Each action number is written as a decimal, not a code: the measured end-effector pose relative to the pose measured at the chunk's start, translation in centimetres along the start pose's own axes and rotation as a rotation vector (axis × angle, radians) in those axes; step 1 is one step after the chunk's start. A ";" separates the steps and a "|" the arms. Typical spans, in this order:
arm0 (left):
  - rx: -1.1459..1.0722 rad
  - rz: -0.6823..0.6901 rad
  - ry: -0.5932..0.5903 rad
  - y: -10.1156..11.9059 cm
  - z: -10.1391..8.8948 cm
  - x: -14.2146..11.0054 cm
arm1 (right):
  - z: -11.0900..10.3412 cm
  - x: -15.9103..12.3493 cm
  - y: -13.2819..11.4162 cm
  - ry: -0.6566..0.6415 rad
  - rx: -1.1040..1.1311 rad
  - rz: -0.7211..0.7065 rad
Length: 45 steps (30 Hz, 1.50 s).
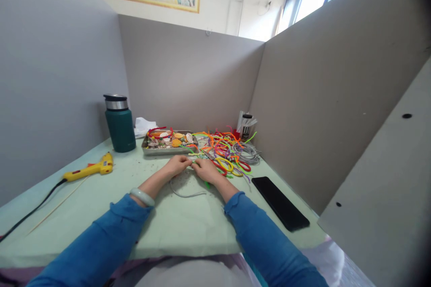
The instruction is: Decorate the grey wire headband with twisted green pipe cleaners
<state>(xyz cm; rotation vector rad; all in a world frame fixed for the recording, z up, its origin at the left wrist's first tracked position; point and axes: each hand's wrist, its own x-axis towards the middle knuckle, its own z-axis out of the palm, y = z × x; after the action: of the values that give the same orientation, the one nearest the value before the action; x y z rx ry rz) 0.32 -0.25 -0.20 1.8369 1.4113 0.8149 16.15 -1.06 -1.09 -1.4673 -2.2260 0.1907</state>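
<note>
My left hand (179,165) and my right hand (206,171) meet over the middle of the table, fingertips pinched close together. A bit of green shows between them, seemingly a pipe cleaner, and a bright green end (207,184) pokes out below my right palm. Most of what they hold is hidden by the fingers. A thin grey cord (188,196) curves over the tabletop under my hands; whether it joins the held piece I cannot tell. Just beyond lies a tangled heap of coloured pipe cleaners (229,167), with coiled grey cord (248,154) at its right.
A metal tray (158,151) of shells and small pieces sits behind my hands. To the left stand a green bottle (120,130) and a yellow glue gun (89,171) beside a thin stick (57,205). A black phone (280,202) lies right. Grey partitions (188,76) enclose the table.
</note>
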 end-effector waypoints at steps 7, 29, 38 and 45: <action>-0.008 -0.011 -0.009 0.2 0.0 -0.2 | 0.0 0.1 0.0 -0.002 -0.003 -0.013; -0.263 -0.072 -0.054 0.5 -0.3 -0.5 | 0.2 0.0 0.1 0.012 0.023 -0.048; -0.278 -0.069 -0.062 0.6 -0.1 -0.5 | 0.1 0.0 0.1 0.017 0.048 -0.046; -0.273 -0.043 -0.056 0.4 0.0 -0.3 | 0.4 0.2 0.3 0.029 0.062 -0.050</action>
<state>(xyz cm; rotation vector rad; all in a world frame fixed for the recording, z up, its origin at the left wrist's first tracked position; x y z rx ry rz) 0.46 -0.62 0.09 1.6039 1.2337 0.8810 16.16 -0.64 -1.52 -1.3721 -2.2111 0.2183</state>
